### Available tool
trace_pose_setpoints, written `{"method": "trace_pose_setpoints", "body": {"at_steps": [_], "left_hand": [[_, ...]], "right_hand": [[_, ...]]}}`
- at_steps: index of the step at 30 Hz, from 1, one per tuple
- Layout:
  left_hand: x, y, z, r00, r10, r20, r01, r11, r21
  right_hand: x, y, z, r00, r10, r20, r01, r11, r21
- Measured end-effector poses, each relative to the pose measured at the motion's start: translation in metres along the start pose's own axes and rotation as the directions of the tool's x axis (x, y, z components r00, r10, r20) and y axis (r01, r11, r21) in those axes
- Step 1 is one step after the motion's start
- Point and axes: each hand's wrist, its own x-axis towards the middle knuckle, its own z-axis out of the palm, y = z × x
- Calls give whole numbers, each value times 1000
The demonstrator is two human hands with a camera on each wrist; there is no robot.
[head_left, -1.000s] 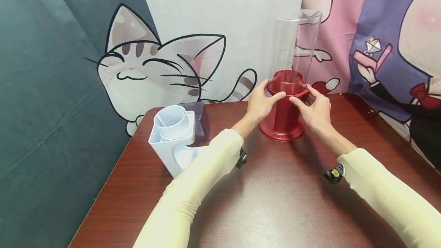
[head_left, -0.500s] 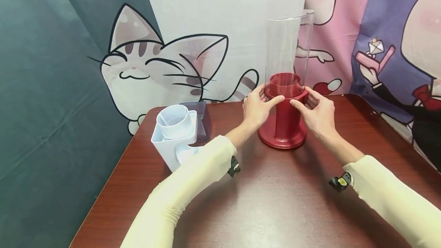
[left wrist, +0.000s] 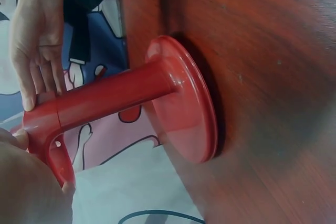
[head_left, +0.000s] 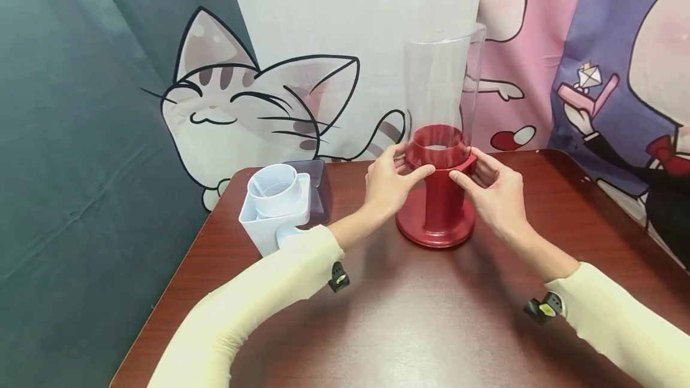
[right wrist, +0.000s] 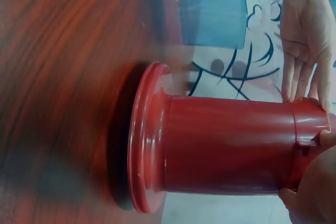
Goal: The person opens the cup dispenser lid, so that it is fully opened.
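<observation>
A red plastic stand [head_left: 445, 202] with a round foot [left wrist: 202, 124] and a tall clear tube [head_left: 438, 85] on top is upright at the right of the table. My left hand [head_left: 389, 183] grips its upper collar from the left, thumb at the front and fingers around the side. Opposite it, my right hand [head_left: 497, 195] grips the same collar from the right. The right wrist view shows the stand's smooth red body [right wrist: 228, 145] between both hands. Dark shadow lies along the foot; whether it touches the table, I cannot tell.
On the table [head_left: 377, 328], left of the stand, is a white plastic container [head_left: 264, 229] with a round white cup-like part [head_left: 276, 189] in its top. A dark translucent box [head_left: 319, 187] sits right behind it. A printed cartoon cloth [head_left: 334, 29] hangs at the table's back edge.
Both hands have brought the red stand and its clear tube closer to me and slightly left, keeping hold of the collar. The white container has stayed put on the table.
</observation>
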Motion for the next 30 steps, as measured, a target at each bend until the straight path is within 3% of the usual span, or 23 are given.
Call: {"method": "trace_pose_setpoints", "body": {"at_steps": [7,13,17,23,30], "left_hand": [[-14,-2,-20,1000,6,21,-5,998,-65],[-26,-6,-38,997,40,65,-39,999,-21],[-34,-8,-48,995,32,90,-32,999,-5],[-44,-9,-60,993,8,118,-8,1000,2],[-53,-10,-73,988,35,149,-31,999,-24]], "right_hand": [[-14,-7,4,999,-28,41,28,1000,12],[-25,-12,11,996,-66,66,64,998,25],[-32,-15,14,994,-76,84,74,997,37],[-43,-15,15,989,-76,124,70,996,53],[-51,-15,16,985,-89,148,78,994,73]]}}
